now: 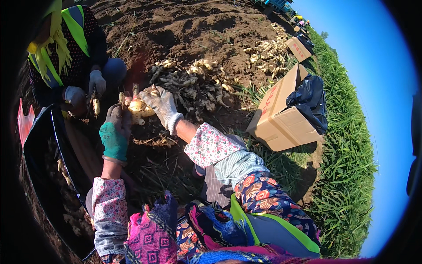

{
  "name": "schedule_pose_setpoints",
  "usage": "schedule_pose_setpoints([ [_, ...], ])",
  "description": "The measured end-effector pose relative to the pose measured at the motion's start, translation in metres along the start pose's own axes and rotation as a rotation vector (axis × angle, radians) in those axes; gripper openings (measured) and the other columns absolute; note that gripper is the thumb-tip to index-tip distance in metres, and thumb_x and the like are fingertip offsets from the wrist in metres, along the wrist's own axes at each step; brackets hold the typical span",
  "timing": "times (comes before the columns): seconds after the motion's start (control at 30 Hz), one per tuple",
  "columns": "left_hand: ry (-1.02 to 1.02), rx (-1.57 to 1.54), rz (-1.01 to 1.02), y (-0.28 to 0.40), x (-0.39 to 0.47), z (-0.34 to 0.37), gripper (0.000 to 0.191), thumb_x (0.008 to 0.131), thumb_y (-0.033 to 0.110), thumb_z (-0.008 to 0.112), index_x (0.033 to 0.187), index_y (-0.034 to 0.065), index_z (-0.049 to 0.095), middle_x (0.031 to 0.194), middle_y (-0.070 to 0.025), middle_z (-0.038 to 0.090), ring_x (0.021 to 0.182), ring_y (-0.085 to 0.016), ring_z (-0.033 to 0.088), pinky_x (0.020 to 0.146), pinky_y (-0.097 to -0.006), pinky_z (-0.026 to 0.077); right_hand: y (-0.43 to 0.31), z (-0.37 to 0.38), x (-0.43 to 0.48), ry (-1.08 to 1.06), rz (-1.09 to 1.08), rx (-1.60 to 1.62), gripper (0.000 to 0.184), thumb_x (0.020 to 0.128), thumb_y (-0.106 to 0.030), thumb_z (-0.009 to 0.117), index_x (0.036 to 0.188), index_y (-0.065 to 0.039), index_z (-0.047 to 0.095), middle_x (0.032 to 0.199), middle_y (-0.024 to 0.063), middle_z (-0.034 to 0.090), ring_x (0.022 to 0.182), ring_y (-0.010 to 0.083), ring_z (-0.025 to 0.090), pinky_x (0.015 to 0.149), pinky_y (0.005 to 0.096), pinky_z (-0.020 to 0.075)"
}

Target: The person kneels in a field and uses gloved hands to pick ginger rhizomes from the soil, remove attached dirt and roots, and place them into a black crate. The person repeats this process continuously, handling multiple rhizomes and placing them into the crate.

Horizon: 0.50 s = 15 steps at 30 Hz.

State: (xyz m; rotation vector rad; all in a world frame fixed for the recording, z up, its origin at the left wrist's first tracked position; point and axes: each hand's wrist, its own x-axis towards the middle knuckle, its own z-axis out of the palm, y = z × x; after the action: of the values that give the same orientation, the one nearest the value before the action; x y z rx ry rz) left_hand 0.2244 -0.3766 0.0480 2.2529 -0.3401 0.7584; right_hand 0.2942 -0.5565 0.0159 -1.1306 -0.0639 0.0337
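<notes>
Both my hands hold a fresh ginger rhizome (138, 108) with pale yellow lobes, pinkish bases and short cut stems. My left hand (116, 127), in a green and grey work glove, grips its left side. My right hand (162, 105), in a soiled white glove, has its fingers on the upper right side. Behind my right hand lies a heap of dug ginger (194, 82) on the soil. At the left, a box or bin lined with black plastic (43, 158) holds more ginger pieces.
A co-worker's gloved hands (75, 95) hold a ginger piece at the upper left. An open cardboard box (277, 115) with a black plastic liner (308, 99) stands at the right, beside green leafy plants (343, 165). Another ginger heap (270, 56) and box (299, 49) lie farther off.
</notes>
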Motion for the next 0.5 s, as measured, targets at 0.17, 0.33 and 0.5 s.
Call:
schedule_pose_setpoints([
  [0.17, -0.012, -0.476, -0.56, -0.035, 0.008, -0.004, 0.015, 0.099, 0.012, 0.063, 0.107, -0.0011, 0.064, 0.077, -0.0044, 0.065, 0.061, -0.013, 0.063, 0.056, -0.0334, 0.052, -0.012, 0.021, -0.025, -0.078, 0.047, 0.378, 0.019, 0.091, -0.003, 0.075, 0.107, -0.003, 0.064, 0.097, 0.0026, 0.069, 0.084, 0.011, 0.067, 0.075, 0.0247, 0.0565],
  [0.33, -0.183, -0.517, -0.629, -0.037, 0.015, -0.003, 0.039, 0.104, 0.032, 0.058, 0.124, -0.0009, 0.065, 0.089, -0.0021, 0.064, 0.075, -0.009, 0.058, 0.061, -0.0245, 0.047, -0.013, 0.022, -0.021, 0.017, 0.035, 0.009, 0.022, 0.09, -0.004, 0.077, 0.106, -0.004, 0.062, 0.094, -0.0006, 0.066, 0.08, 0.0081, 0.064, 0.071, 0.0233, 0.0541],
  [0.5, -0.179, -0.971, -0.873, -0.027, 0.009, 0.006, 0.044, 0.105, 0.038, 0.06, 0.128, 0.0008, 0.067, 0.096, -0.0022, 0.07, 0.078, -0.011, 0.065, 0.069, -0.0268, 0.055, -0.014, 0.018, -0.022, -0.334, 0.175, 0.211, 0.062, 0.083, 0.002, 0.082, 0.137, -0.005, 0.052, 0.119, 0.0077, 0.067, 0.108, 0.0167, 0.069, 0.096, 0.0318, 0.0575],
])
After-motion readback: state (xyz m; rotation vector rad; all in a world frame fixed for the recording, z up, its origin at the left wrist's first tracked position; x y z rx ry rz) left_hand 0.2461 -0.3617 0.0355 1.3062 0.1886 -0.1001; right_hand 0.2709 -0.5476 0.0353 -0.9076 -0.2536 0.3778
